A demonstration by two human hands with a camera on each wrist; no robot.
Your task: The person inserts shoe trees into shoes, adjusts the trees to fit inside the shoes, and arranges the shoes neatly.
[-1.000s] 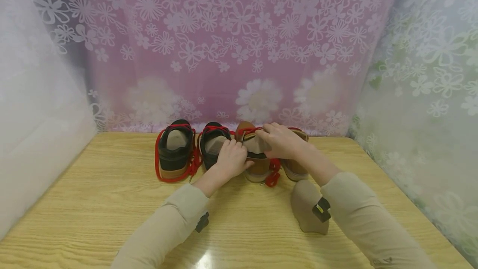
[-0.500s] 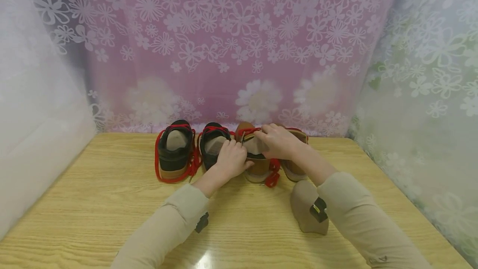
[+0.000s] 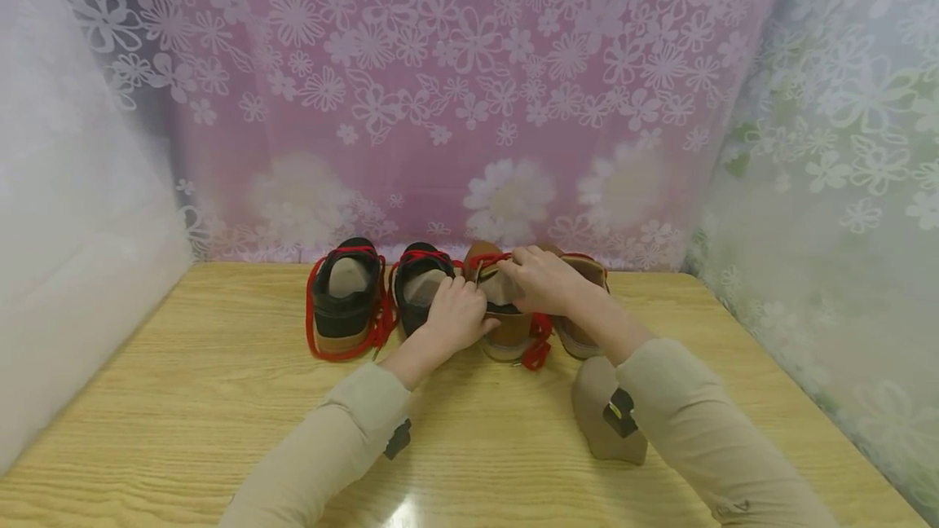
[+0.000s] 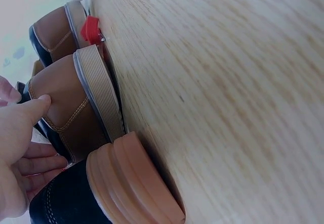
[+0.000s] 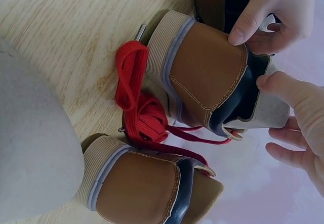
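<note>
My left hand (image 3: 456, 316) grips the heel collar of a brown lace-up shoe (image 3: 508, 336), its thumb against the outer heel leather in the right wrist view. My right hand (image 3: 546, 279) pinches a grey-beige shoe insert (image 5: 273, 110) that sits partly in that shoe's opening; its lower part is hidden inside. Red laces (image 5: 139, 102) hang at the shoe's side. To the right stands a second brown shoe (image 5: 136, 183), partly covered by my right hand in the head view. Left of my left hand is a black shoe (image 3: 412, 312) with an insert in it.
Another black shoe (image 3: 341, 320) with an insert and red laces stands at the row's left end. A loose grey-beige insert (image 3: 603, 410) lies on the wooden table (image 3: 220, 430), near my right sleeve. A pink flowered curtain (image 3: 440, 104) hangs right behind the shoes.
My right hand and forearm have shifted slightly left, still at the insert in the brown shoe. The left hand keeps its hold on the collar, and the other shoes stay put.
</note>
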